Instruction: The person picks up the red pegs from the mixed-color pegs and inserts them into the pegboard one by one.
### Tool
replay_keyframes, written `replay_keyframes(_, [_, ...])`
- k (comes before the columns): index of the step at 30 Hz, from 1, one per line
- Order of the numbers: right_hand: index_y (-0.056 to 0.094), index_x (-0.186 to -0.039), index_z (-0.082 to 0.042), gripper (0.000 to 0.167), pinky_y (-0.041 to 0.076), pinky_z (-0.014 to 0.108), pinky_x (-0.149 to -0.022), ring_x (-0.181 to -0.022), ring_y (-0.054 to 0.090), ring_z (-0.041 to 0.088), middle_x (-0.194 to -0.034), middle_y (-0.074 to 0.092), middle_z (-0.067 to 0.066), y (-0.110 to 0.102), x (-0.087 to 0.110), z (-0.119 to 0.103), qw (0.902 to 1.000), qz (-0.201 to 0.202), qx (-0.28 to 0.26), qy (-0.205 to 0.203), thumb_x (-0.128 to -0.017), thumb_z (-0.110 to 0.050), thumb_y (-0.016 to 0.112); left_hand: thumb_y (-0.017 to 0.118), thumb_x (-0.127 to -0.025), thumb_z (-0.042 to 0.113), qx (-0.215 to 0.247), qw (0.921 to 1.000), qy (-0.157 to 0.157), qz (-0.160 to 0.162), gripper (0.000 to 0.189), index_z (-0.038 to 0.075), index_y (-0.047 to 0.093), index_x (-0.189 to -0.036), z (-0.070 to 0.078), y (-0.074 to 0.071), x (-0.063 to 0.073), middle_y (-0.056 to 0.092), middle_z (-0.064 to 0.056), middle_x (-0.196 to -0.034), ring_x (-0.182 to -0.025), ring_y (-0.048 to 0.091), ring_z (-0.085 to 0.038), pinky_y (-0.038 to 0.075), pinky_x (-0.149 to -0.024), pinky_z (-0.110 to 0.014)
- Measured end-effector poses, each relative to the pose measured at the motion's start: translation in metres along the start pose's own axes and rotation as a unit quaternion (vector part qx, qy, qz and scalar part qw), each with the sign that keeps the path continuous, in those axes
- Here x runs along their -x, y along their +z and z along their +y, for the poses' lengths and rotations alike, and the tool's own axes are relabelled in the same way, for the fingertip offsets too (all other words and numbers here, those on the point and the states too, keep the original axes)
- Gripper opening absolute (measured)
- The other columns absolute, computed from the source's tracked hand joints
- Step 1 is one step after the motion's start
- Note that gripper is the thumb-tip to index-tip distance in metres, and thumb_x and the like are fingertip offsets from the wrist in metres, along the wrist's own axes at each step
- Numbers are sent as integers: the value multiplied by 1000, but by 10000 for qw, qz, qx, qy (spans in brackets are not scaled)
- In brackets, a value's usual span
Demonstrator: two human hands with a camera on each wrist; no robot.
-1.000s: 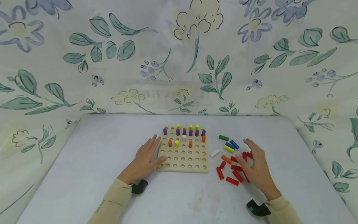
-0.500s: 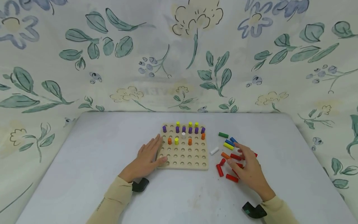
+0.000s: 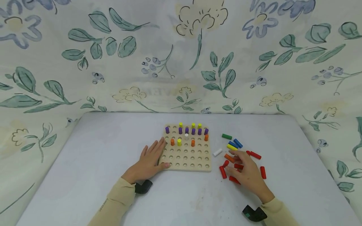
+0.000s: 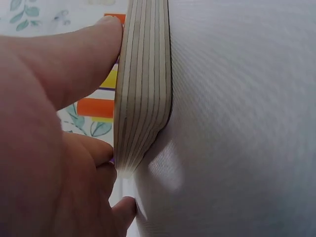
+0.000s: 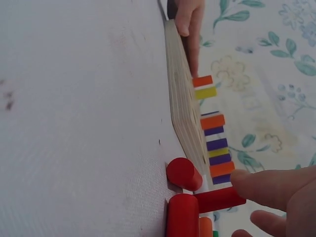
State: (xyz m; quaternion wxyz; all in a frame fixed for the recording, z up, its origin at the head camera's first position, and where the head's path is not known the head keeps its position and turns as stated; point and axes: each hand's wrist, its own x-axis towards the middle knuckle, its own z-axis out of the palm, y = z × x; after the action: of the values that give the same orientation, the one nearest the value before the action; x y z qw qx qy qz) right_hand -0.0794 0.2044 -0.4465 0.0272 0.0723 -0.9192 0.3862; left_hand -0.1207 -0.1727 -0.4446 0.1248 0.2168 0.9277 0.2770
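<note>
My left hand (image 3: 147,164) rests along the left edge of a wooden pegboard (image 3: 185,161), fingers straight, thumb at the near left corner. Purple, yellow, orange and white pegs stand in the board's far half. My right hand (image 3: 247,175) hovers low over scattered red pegs, its thumb and forefinger bent and apart. In the right wrist view the thumb tip overlaps the end of a red peg (image 5: 215,198). Another red peg (image 3: 223,172) lies by the thumb in the head view. Some red pegs are partly hidden under the palm.
Beyond the right hand lie green (image 3: 227,136), blue (image 3: 238,143), yellow (image 3: 232,147), white (image 3: 217,152) and orange (image 3: 229,158) pegs. A red peg (image 3: 263,172) is right of the hand. A flowered cloth (image 3: 181,62) hangs behind the table (image 3: 93,150).
My right hand has moved left across the red pegs, uncovering some on its right side. Its thumb and forefinger are lower and nearer the board. The left hand stays at the board.
</note>
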Motion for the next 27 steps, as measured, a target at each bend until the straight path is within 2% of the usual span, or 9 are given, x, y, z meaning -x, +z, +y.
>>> replay_keyframes(7, [62,-130,-8,52,56,32,-85,-105,63,22,-118,64,6,1,-1,1,9999,-118,-53,-35,-83,-14,84,57,-100,46,-161,9999,56,-13,90,-2,10,-160,1,-2,1,2,-15,-168,-153,0,-40,-5,-116,-64])
replay_keyframes(11, [64,-126,-7,47,57,35,-87,-106,65,23,-122,66,5,1,-1,0,9997,-191,-120,-23,-83,-13,83,58,-100,46,-157,9999,52,-19,90,-1,10,-160,1,-1,1,2,-15,-168,-153,0,-40,-4,-117,-64])
replay_keyframes(17, [68,-122,-6,41,58,41,-85,-102,66,23,-115,69,5,1,-2,-1,9998,-183,4,34,-84,-12,83,58,-100,45,-155,9999,40,-30,90,-2,10,-160,-1,1,-1,1,-15,-168,-153,-1,-39,-6,-117,-63])
replay_keyframes(27, [74,-113,-9,28,56,37,-82,-98,63,21,-108,71,4,3,-2,-3,9995,-204,168,144,-87,-12,80,58,-100,45,-117,9999,50,-16,90,-1,10,-160,-2,2,0,1,-15,-168,-153,-1,-39,-7,-116,-63])
